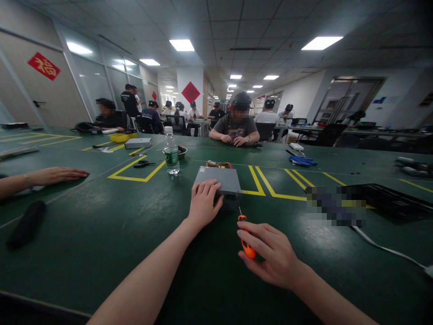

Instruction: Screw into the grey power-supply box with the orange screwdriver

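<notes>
- Plainly, the grey box (223, 177) lies flat on the green table (135, 243), wires (221, 164) bunched at its far side.
- The left grip (204, 206) rests on its top, fingers together and thumb near the front edge, not wrapped around it.
- The right grip (272, 253) has its fingers closed on an orange screwdriver (249, 251), shaft aimed up at the box's near right corner; the tip perhaps touches, but it is too small to tell.
- A bottle (172, 155) stands left of the box, a bowl (183, 152) just behind it.
</notes>
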Available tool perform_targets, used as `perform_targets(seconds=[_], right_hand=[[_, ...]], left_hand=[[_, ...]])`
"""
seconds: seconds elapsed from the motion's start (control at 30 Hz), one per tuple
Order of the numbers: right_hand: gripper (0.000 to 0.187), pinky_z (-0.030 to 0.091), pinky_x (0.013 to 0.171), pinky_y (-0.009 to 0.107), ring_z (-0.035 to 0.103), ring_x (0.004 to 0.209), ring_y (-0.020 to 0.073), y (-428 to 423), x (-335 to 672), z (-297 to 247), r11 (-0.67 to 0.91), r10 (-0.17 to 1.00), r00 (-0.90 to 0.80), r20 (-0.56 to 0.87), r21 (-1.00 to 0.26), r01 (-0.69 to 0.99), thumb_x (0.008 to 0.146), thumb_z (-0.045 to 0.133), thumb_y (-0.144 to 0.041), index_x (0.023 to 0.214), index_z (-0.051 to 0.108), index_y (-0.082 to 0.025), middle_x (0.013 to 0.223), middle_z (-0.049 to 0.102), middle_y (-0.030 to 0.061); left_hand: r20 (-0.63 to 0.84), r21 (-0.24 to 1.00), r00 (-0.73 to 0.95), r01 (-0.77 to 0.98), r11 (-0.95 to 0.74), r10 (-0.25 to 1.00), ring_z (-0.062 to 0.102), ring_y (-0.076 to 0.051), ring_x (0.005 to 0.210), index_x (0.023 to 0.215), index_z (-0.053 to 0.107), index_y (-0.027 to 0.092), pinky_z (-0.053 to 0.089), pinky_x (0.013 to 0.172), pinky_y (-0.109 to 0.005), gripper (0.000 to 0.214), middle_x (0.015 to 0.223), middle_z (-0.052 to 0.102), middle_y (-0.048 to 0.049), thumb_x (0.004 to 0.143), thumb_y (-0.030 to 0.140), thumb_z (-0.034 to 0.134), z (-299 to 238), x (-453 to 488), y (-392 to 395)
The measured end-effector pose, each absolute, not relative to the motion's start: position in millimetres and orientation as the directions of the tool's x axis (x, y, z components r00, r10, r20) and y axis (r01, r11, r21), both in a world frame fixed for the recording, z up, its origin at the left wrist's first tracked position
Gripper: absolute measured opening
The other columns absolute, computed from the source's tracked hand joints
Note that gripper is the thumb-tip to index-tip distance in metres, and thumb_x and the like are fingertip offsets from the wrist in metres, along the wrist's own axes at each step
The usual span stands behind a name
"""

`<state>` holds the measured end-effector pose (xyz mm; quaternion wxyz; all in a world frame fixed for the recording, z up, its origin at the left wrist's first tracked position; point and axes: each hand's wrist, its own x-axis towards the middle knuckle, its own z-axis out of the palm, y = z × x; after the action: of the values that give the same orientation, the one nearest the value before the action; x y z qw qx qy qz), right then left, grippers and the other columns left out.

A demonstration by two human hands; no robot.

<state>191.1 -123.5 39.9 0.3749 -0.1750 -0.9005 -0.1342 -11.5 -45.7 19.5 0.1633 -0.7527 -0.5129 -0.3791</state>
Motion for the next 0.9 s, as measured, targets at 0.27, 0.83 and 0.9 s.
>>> perform_targets(seconds=[0.27, 0.83, 0.9], right_hand=[[0.028, 0.053, 0.070, 0.032, 0.063, 0.089, 0.0212, -123.4, 190.8, 39.6, 0.902, 0.205, -0.658, 0.725, 0.122, 0.415, 0.083, 0.055, -0.021, 0.110, 0.054, -0.012, 0.105, 0.063, 0.0160], [0.022, 0.053, 0.065, 0.033, 0.065, 0.082, 0.0216, -127.7, 189.2, 41.5, 0.904, 0.306, -0.664, 0.682, 0.010, 0.427, 0.084, 0.053, -0.031, 0.099, 0.050, -0.016, 0.102, 0.064, 0.0149], [0.021, 0.053, 0.065, 0.034, 0.065, 0.079, 0.0215, -127.7, 190.1, 42.3, 0.899, 0.343, -0.663, 0.665, -0.027, 0.438, 0.083, 0.054, -0.034, 0.095, 0.050, -0.017, 0.100, 0.064, 0.0143]], left_hand=[[0.739, 0.139, 0.187, 0.898, -0.418, 0.648, 0.045, -0.022, 0.118, 0.112, 0.052, 0.023, 0.028, 0.101, -0.041, 0.029, 0.123, 0.056, -0.0048, 0.084, 0.028, 0.051, 19.9, -11.5, -46.1], [0.746, 0.127, 0.189, 0.901, -0.414, 0.639, 0.047, -0.022, 0.116, 0.112, 0.053, 0.023, 0.029, 0.101, -0.041, 0.030, 0.122, 0.057, -0.0048, 0.083, 0.029, 0.053, 19.9, -11.8, -45.9], [0.745, 0.133, 0.187, 0.899, -0.417, 0.641, 0.046, -0.022, 0.117, 0.112, 0.052, 0.023, 0.029, 0.101, -0.041, 0.030, 0.122, 0.057, -0.0048, 0.083, 0.028, 0.053, 19.6, -12.1, -45.5]])
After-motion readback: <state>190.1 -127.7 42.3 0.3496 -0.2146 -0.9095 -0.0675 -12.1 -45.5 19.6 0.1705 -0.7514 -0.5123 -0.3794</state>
